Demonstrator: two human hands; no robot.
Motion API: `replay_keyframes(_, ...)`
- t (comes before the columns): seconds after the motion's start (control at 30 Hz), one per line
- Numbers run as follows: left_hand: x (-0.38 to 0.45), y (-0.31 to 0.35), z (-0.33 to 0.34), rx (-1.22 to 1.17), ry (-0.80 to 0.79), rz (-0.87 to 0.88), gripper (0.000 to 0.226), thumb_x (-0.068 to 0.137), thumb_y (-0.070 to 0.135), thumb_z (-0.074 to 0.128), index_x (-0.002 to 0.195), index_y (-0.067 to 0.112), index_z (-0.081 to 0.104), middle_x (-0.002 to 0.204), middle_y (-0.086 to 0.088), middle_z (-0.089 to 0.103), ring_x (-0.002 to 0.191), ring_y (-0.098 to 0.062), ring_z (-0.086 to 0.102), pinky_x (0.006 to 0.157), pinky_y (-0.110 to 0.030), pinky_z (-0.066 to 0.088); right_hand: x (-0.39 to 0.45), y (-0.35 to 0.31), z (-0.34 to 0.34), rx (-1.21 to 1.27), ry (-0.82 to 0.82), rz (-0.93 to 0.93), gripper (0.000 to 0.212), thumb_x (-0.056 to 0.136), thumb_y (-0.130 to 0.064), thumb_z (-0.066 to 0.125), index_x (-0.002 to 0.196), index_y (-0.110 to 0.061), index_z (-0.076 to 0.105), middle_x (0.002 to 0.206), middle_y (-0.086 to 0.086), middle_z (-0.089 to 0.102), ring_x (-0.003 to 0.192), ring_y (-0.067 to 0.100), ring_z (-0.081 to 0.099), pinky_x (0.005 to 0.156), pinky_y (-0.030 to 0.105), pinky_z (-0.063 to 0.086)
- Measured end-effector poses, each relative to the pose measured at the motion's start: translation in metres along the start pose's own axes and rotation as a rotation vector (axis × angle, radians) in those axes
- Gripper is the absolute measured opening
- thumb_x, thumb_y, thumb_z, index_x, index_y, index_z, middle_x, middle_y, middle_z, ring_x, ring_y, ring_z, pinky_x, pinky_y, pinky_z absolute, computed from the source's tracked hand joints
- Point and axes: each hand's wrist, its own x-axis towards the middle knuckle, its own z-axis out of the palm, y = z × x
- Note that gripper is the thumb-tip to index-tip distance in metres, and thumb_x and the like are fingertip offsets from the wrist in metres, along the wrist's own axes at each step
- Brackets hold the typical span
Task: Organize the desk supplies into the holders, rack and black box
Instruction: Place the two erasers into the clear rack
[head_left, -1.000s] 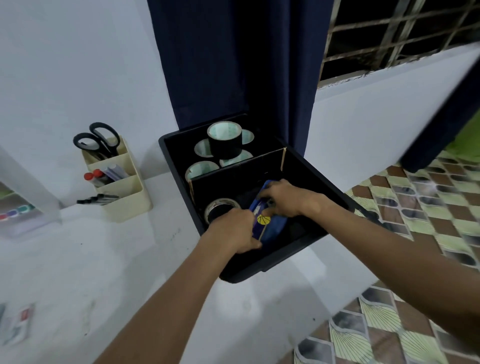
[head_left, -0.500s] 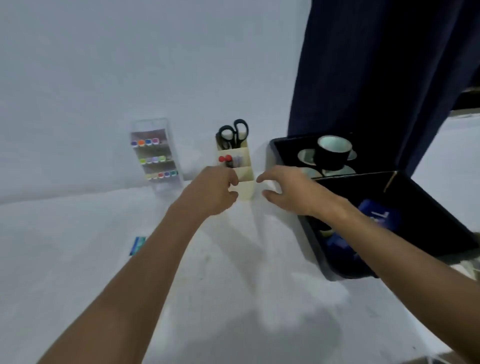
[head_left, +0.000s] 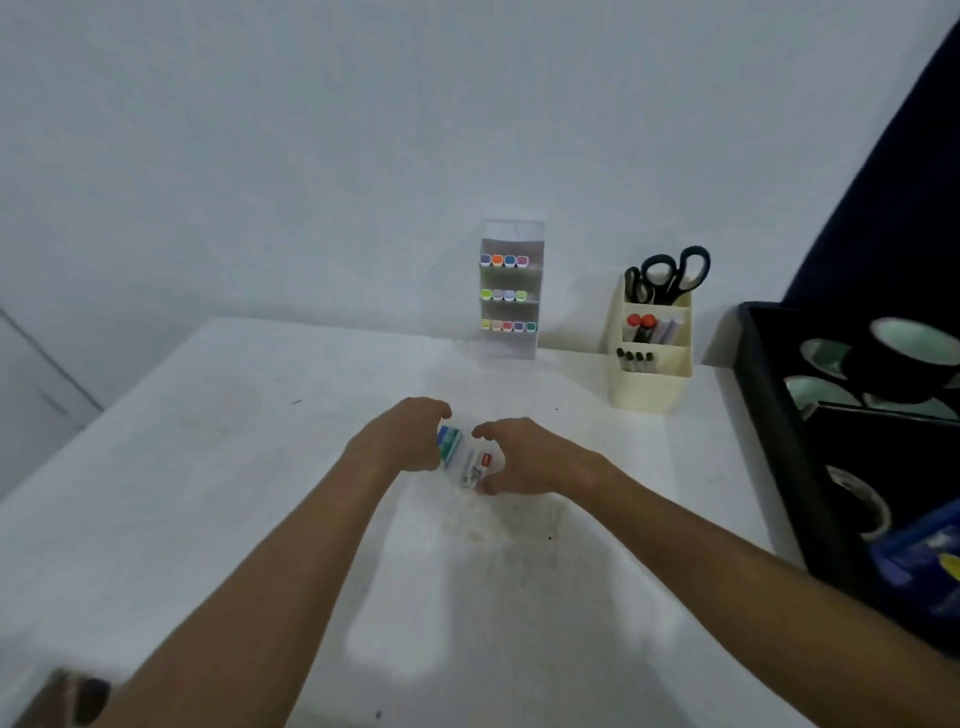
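Surface: we see a white tabletop (head_left: 260, 493) with a patch of brownish scuffing and specks near its middle, just under the hands.
Room: a plain white wall (head_left: 311, 156) runs behind the table, and a dark navy curtain (head_left: 893, 208) hangs at the far right.
Left hand: our left hand (head_left: 402, 439) curls its fingers round the left edge of a small white packet with green, blue and red print (head_left: 465, 460).
Right hand: our right hand (head_left: 522, 457) grips the same packet from the right, thumb and fingers bent round it.
Packet: it sits between both hands at mid-table, blurred; we cannot tell whether it touches the surface.
Rack: a clear plastic tiered rack (head_left: 511, 288) stands against the wall, three rows of coloured marker caps showing.
Holder: a cream plastic stepped holder (head_left: 652, 358) stands right of the rack, with black-handled scissors (head_left: 670, 275) in the back tier and pens in the lower ones.
Box: a black divided box (head_left: 779, 415) sits at the right edge, holding black tape rolls (head_left: 904, 364) at the back and a blue packet (head_left: 924, 561) nearer us.
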Motion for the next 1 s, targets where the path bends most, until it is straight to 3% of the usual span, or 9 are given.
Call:
replay_keyframes(0.13, 0.004, 0.004, 0.01, 0.063, -0.038, 0.076, 0.08, 0.076, 0.013, 0.075, 0.144, 0.016, 0.034, 0.144, -0.005, 0.041, 0.132, -0.024, 0.041, 0.108, -0.035, 0.037, 0.011, -0.001, 0.018, 0.015, 0.026, -0.017, 0.061, 0.073, -0.031, 0.079, 0.126, -0.018, 0.05, 0.118, 0.004, 0.063, 0.105, 0.022, 0.062, 0.091, 0.03, 0.048)
replay_keyframes(0.27, 0.01, 0.005, 0.016, 0.081, 0.006, 0.1, 0.049, 0.07, 0.015, 0.076, 0.116, 0.015, 0.059, 0.115, -0.006, 0.062, 0.104, -0.024, 0.059, 0.09, -0.036, 0.051, 0.02, 0.002, 0.027, 0.003, 0.134, -0.025, 0.05, 0.076, -0.033, 0.075, 0.12, -0.021, 0.054, 0.112, 0.001, 0.066, 0.096, 0.017, 0.063, 0.092, 0.029, 0.05)
replay_keyframes(0.33, 0.011, 0.004, 0.017, 0.065, 0.019, 0.084, 0.044, 0.068, 0.02, 0.078, 0.109, 0.015, 0.064, 0.106, -0.004, 0.064, 0.096, -0.023, 0.062, 0.084, -0.035, 0.054, 0.021, 0.007, 0.025, 0.014, 0.125, -0.026, 0.061, 0.075, -0.033, 0.076, 0.128, -0.019, 0.049, 0.119, 0.003, 0.063, 0.103, 0.019, 0.061, 0.094, 0.027, 0.047)
replay_keyframes(0.43, 0.015, 0.003, 0.02, 0.024, 0.014, 0.056, 0.056, 0.067, 0.027, 0.081, 0.118, 0.017, 0.061, 0.112, -0.001, 0.06, 0.101, -0.021, 0.059, 0.088, -0.032, 0.051, 0.023, 0.016, 0.019, -0.009, 0.076, -0.025, 0.083, 0.073, -0.033, 0.079, 0.142, -0.019, 0.034, 0.133, 0.005, 0.053, 0.117, 0.022, 0.054, 0.1, 0.03, 0.042)
replay_keyframes(0.6, 0.012, -0.003, 0.035, -0.148, 0.022, 0.004, 0.083, 0.073, 0.027, 0.077, 0.144, 0.019, 0.035, 0.135, -0.004, 0.043, 0.123, -0.022, 0.044, 0.101, -0.035, 0.043, 0.025, 0.038, 0.014, -0.027, 0.123, 0.053, 0.083, 0.079, -0.039, 0.071, 0.146, -0.021, 0.026, 0.145, 0.004, 0.04, 0.13, 0.024, 0.039, 0.108, 0.036, 0.034)
replay_keyframes(0.7, -0.003, -0.001, 0.054, -0.319, 0.134, -0.089, 0.081, 0.08, 0.026, 0.069, 0.147, 0.018, 0.025, 0.137, -0.007, 0.038, 0.125, -0.022, 0.039, 0.1, -0.033, 0.042, 0.016, 0.041, 0.027, -0.07, 0.234, 0.113, 0.078, 0.082, -0.047, 0.063, 0.145, -0.018, 0.028, 0.14, 0.005, 0.042, 0.124, 0.024, 0.042, 0.101, 0.036, 0.039)
replay_keyframes(0.87, -0.019, 0.014, 0.081, -0.41, 0.395, -0.2, 0.065, 0.081, 0.043, 0.066, 0.135, 0.018, 0.041, 0.117, -0.005, 0.051, 0.11, -0.022, 0.048, 0.082, -0.03, 0.046, 0.008, 0.03, 0.056, 0.103, 0.413, 0.187, 0.068, 0.08, -0.057, 0.06, 0.133, -0.019, 0.042, 0.124, 0.002, 0.051, 0.109, 0.017, 0.049, 0.088, 0.026, 0.045)
replay_keyframes(1.0, -0.014, 0.019, 0.088, -0.428, 0.525, -0.252, 0.055, 0.084, 0.04, 0.065, 0.13, 0.014, 0.047, 0.116, -0.006, 0.057, 0.106, -0.02, 0.052, 0.078, -0.029, 0.049, 0.012, 0.02, 0.06, 0.058, 0.494, 0.219, 0.053, 0.089, -0.051, 0.051, 0.13, -0.019, 0.043, 0.122, 0.0, 0.054, 0.103, 0.016, 0.051, 0.08, 0.024, 0.043)
